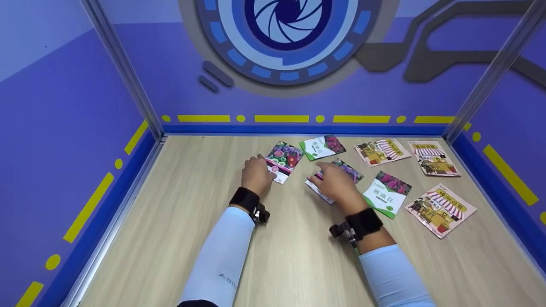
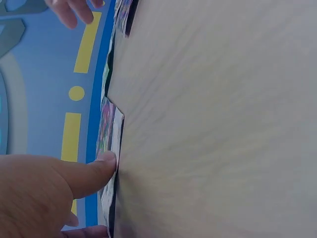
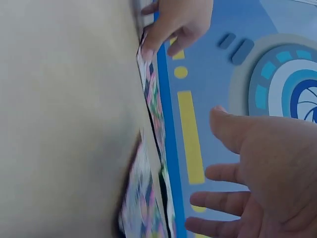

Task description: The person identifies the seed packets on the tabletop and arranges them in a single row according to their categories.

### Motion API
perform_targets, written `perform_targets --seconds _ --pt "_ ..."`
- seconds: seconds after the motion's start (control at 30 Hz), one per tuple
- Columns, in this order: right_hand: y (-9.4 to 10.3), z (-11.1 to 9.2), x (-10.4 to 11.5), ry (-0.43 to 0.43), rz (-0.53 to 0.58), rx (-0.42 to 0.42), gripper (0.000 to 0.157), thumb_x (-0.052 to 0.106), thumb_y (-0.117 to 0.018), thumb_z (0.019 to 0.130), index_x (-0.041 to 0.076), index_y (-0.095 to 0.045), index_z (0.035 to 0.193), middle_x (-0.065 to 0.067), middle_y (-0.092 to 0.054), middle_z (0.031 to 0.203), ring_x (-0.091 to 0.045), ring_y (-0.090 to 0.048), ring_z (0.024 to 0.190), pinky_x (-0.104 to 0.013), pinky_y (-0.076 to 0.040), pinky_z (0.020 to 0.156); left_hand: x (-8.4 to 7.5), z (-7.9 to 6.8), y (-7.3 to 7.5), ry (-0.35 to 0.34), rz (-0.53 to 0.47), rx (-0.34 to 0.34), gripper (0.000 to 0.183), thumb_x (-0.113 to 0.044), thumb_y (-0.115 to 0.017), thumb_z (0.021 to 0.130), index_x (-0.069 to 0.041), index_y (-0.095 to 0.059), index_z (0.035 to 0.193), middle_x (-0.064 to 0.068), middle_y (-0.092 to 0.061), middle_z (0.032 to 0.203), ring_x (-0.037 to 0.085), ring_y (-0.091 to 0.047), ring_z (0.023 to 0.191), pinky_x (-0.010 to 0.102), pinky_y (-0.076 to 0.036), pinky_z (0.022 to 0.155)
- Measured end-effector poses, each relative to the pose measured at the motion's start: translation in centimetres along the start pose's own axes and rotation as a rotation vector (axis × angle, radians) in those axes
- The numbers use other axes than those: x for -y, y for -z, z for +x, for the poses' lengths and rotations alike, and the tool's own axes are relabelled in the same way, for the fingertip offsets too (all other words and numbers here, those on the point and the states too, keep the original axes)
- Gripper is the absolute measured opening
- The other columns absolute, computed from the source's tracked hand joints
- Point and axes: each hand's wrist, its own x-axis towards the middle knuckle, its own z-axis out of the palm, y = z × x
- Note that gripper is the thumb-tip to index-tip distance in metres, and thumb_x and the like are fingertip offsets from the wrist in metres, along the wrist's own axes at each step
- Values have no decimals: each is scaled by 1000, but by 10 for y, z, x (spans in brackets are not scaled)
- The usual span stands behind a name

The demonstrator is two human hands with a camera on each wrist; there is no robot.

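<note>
My left hand (image 1: 257, 175) is at the left edge of a flat flower-picture packet (image 1: 285, 160), which lies on the table. In the left wrist view its thumb (image 2: 101, 171) rests on the packet's face, with a finger at the far edge, so it grips that side. My right hand (image 1: 335, 183) hovers over a second flower-picture packet (image 1: 318, 194) and partly hides it in the head view. The right wrist view shows its fingers (image 3: 223, 201) spread and holding nothing, with the packet below.
Two green-and-white packets (image 1: 386, 196) lie by my right hand, one at the back and one to the right. Further right are several pink packets with striped awnings (image 1: 441, 209). Purple-blue walls (image 1: 213, 102) enclose the wooden table (image 1: 187, 170) at the back and sides.
</note>
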Motion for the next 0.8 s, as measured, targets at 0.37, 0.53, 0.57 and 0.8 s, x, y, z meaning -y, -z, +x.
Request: perform_targets --seconds 0.37,0.53,0.57,0.8 --pt "-29 10 35 -45 331 68 67 39 -71 111 0 -56 164 -29 -62 163 -47 -60 153 -62 -47 129 13 -3 2 86 -159 67 49 -27 -94 96 7 -79 127 26 -72 132 40 -73 121 53 -63 106" --pt "-34 10 37 -67 425 77 68 35 -71 112 0 -51 167 -28 -59 166 -45 -58 156 -59 -46 131 30 8 -7 89 -196 42 29 -18 -86 101 5 -78 118 20 -79 118 35 -77 110 48 -64 99" --pt "-34 11 37 -68 443 71 68 33 -71 111 -1 -51 167 -28 -59 166 -45 -58 156 -59 -46 131 32 8 -6 89 -218 43 24 -16 -84 102 3 -78 114 18 -79 113 33 -77 106 47 -63 96" --pt "-34 14 35 -66 540 41 68 27 -71 111 -5 -49 167 -29 -61 163 -46 -59 154 -57 -49 129 36 -10 7 76 -484 53 35 -9 -74 107 -9 -52 80 4 -49 81 23 -51 78 36 -43 73"
